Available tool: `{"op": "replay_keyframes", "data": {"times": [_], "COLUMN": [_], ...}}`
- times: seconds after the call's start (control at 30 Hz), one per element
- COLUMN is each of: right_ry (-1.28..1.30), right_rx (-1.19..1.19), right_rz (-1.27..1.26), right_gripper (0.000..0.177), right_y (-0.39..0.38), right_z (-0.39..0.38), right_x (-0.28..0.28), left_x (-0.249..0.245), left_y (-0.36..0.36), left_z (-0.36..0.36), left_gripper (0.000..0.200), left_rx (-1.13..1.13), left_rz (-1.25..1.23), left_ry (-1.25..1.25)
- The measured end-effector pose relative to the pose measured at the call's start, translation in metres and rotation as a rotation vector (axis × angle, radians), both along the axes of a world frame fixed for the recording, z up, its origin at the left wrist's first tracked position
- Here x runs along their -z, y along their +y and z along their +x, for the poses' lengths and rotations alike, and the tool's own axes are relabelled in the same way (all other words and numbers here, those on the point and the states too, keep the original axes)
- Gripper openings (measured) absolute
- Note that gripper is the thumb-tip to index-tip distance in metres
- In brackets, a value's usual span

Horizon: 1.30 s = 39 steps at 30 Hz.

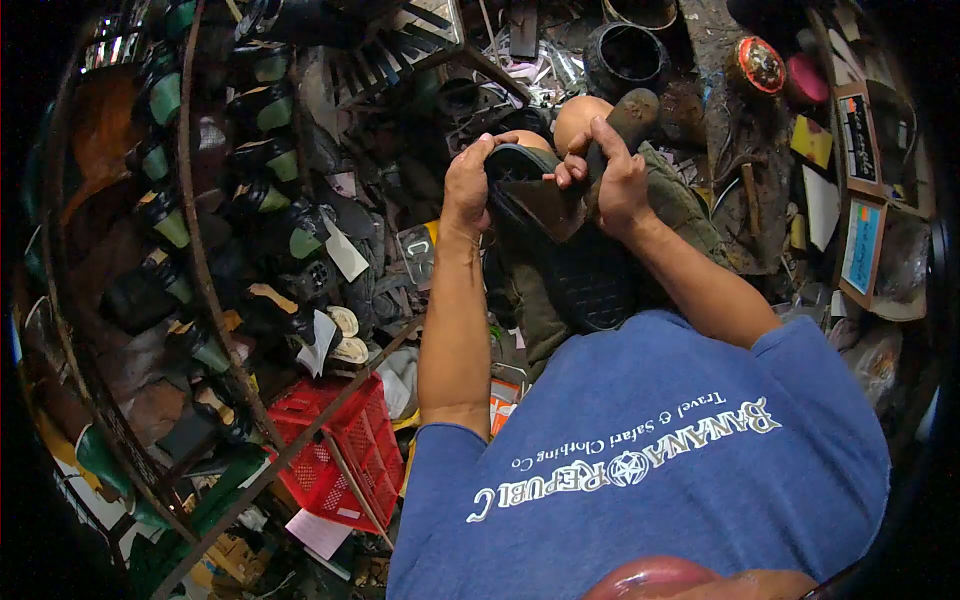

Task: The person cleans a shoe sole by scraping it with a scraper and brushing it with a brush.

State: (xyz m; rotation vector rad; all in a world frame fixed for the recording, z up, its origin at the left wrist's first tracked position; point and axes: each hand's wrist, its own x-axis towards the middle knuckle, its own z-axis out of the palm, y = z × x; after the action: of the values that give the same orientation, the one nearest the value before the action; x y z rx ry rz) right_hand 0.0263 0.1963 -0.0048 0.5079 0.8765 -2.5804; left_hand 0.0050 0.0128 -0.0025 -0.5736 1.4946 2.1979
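A black shoe sole [590, 290] lies over the lap, its far end raised between the hands. My left hand [467, 188] is closed round the left edge of that far end. My right hand [620, 180] has its fingers bent round the upper right of a flat, dark brown, blade-like piece [545, 208], which lies against the sole. What the fingers hide of this piece cannot be made out. Just behind the right hand is a dark rounded object [635, 112], beside a bare knee [582, 120].
Metal racks [190, 200] full of dark shoes with green parts stand at the left. Below them is a red plastic crate [335, 455]. A black pot [625, 58] and a round red tin [760, 65] sit at the back right, near a cluttered wooden board [735, 130].
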Motion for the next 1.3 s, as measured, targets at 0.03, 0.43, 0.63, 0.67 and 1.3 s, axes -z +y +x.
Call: {"op": "replay_keyframes", "data": {"times": [0.03,0.43,0.63,0.67,1.3], "right_ry": [0.027,0.383,0.574,0.599,0.445], "right_rx": [0.024,-0.023,0.009,0.011,0.093], "right_rz": [-0.013,0.343,0.759,0.774,0.362], "right_gripper": [0.04,0.038,0.036,0.036,0.031], "right_y": [0.001,0.008,0.003,0.003,-0.008], "right_z": [-0.001,0.007,0.015,0.015,-0.015], "right_x": [0.0,0.009,0.03,0.027,-0.022], "left_x": [-0.002,-0.027,-0.021,-0.018,-0.011], "left_y": [0.001,-0.003,-0.007,-0.008,-0.005], "left_z": [0.0,0.022,0.026,0.026,0.025], "left_gripper": [0.039,0.017,0.022,0.022,0.016], "left_rx": [0.026,0.223,0.317,0.319,0.177], "left_rz": [0.012,-1.298,-1.368,-1.367,-1.357], "left_ry": [0.009,0.759,0.805,0.805,0.864]}}
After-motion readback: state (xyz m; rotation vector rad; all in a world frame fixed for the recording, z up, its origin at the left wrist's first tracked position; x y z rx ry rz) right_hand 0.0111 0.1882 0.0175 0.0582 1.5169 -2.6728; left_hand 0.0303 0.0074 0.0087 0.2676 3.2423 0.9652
